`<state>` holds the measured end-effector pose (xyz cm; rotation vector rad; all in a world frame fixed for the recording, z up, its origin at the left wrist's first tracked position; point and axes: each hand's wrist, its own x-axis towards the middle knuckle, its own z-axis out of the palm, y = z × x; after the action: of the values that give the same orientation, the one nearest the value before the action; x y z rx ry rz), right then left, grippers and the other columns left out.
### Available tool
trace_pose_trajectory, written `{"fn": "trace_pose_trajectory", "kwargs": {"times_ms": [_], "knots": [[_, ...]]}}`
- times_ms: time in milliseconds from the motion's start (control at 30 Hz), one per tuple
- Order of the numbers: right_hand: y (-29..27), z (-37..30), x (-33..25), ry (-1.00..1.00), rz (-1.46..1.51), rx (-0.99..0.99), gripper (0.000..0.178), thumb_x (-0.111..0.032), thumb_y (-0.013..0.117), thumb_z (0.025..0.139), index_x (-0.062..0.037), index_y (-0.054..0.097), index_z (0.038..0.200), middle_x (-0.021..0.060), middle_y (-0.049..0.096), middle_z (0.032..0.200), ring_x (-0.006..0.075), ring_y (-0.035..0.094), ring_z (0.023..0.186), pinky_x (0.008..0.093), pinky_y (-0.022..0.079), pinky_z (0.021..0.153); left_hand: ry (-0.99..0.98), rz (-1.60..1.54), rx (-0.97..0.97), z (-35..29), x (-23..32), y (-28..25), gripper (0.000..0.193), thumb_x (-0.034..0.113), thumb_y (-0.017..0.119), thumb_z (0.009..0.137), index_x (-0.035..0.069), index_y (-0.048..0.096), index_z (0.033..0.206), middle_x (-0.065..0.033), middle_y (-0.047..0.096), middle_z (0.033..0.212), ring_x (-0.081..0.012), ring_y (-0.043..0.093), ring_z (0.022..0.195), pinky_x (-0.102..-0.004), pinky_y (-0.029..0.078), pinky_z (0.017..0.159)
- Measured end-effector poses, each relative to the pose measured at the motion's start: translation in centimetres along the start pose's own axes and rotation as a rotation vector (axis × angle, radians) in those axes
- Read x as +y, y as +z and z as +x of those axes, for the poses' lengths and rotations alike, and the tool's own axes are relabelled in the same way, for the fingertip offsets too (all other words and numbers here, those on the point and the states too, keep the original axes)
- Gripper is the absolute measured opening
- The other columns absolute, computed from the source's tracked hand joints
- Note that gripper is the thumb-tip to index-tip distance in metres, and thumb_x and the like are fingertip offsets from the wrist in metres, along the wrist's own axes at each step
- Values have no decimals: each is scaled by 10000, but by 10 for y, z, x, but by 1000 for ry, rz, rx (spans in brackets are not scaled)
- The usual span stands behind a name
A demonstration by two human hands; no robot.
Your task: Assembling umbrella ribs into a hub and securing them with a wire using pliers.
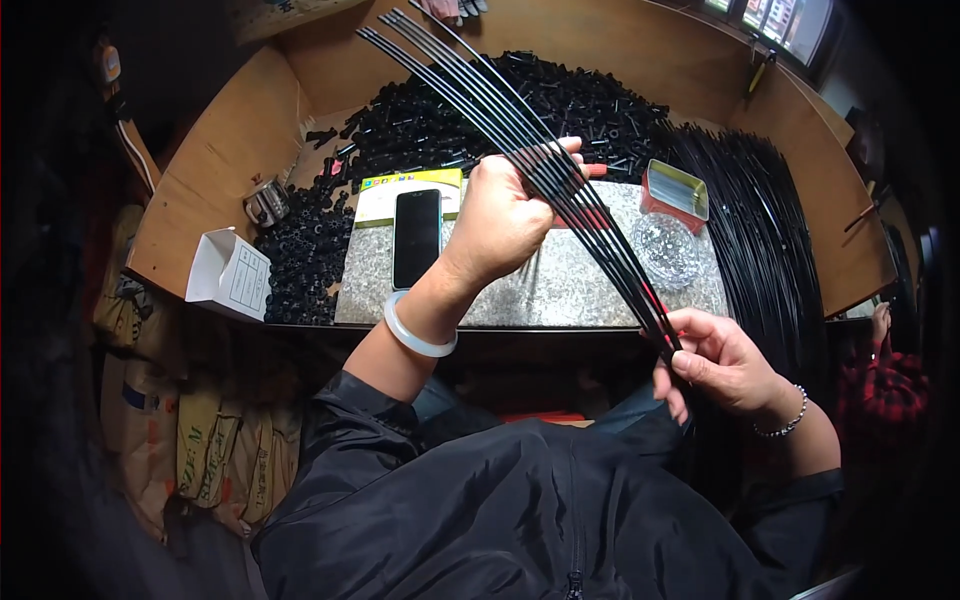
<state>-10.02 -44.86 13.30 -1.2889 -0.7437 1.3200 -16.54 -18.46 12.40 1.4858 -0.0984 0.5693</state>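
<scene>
A fanned bundle of long, thin black rods point(617, 252) slants across the view from upper left to lower right. My left hand point(505, 217) is closed around its middle, above the grey speckled work slab point(560, 290). At the lower end, my right hand point(728, 362) has its thumb and fingers on the rod tips. A slim red strip shows along the rods just above those fingers; what it is I cannot tell. Under the bundle, a round clear dish point(668, 250) sits on the slab beside a red-and-yellow tin point(677, 192).
A black phone point(417, 240) rests against a yellow-and-white box point(375, 203). Left of them are an open white carton point(228, 272), a metal fitting point(266, 203) and small black parts point(302, 255). More black parts point(430, 125) heap behind; loose black rods point(765, 230) lie right. Wooden walls point(225, 165) enclose the bench.
</scene>
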Motion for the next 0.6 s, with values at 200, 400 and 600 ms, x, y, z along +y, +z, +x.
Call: {"fn": "trace_pose_trajectory", "kwargs": {"times_ms": [200,400,600], "knots": [[3,1,11,13,104,-46,362,-149,386,979,25,339,1293,201,609,941,199,633,748,304,536,650,-53,-16,-68,-5,-2,4,310,-26,501,873,-56,547,1178,-136,657,1010,-175,626,935,-279,521,785],[19,-2,13,22,-94,244,323,-266,373,999,-7,567,985,-34,456,529,20,331,447,177,262,437,-31,-35,-59,-8,-14,13,291,-21,485,877,-60,548,1158,-130,663,976,-172,636,896,-294,506,817],[20,-23,26,-141,-114,353,289,-223,387,991,12,531,907,-44,420,540,12,332,448,178,264,436,147,445,-218,-42,-105,5,199,109,563,873,3,627,1029,-126,685,841,-248,675,806,-317,506,721]]}}
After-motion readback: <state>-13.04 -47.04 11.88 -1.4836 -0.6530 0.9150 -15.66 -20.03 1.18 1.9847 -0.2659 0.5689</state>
